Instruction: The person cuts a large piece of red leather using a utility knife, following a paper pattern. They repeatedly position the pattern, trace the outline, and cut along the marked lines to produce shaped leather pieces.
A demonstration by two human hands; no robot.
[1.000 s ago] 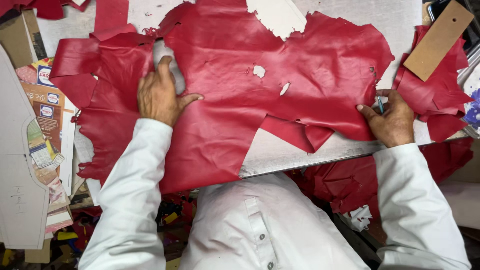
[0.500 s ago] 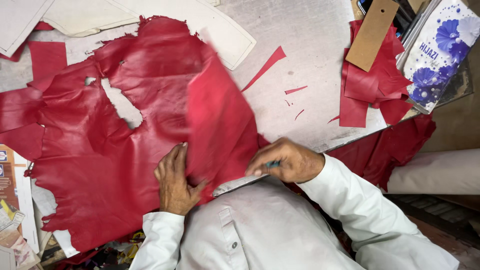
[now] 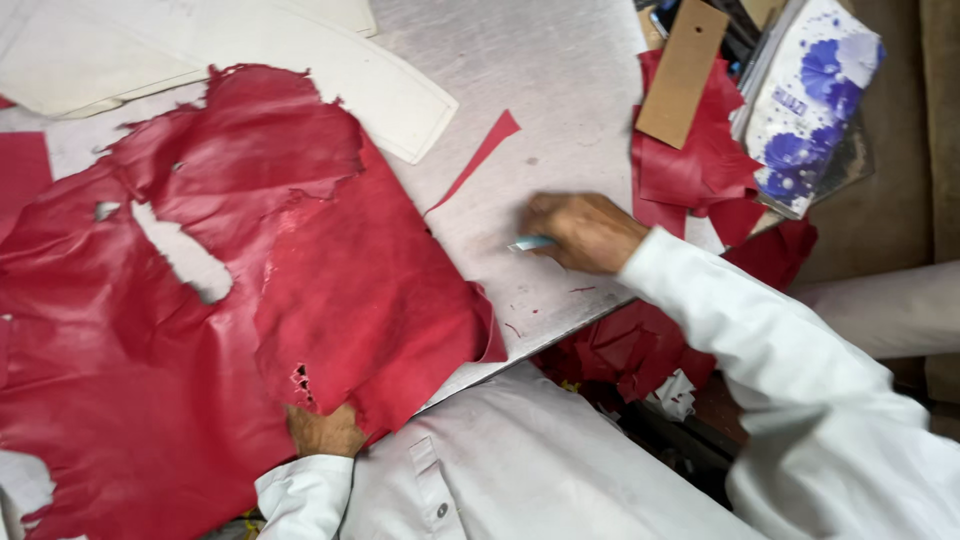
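My left hand [image 3: 322, 432] grips red leather hide [image 3: 200, 330] edge at 7 o'clock; my right hand [image 3: 580, 232] closed on pale tool [image 3: 530, 243]. Hide folded over, uncut strip [image 3: 478, 158] at 12 o'clock.

Red leather [image 3: 200, 330]: I am now having it folded over onto itself, its suede underside showing, where a second ago it was lying spread flat.
Left hand [image 3: 322, 432]: it is now sitting at the near table edge, mostly tucked under the fold, no longer flat on top.
Right hand [image 3: 580, 232]: it is now resting out on the bare metal table [image 3: 560, 80], closed around a small pale tool [image 3: 530, 243], away from the leather's edge.
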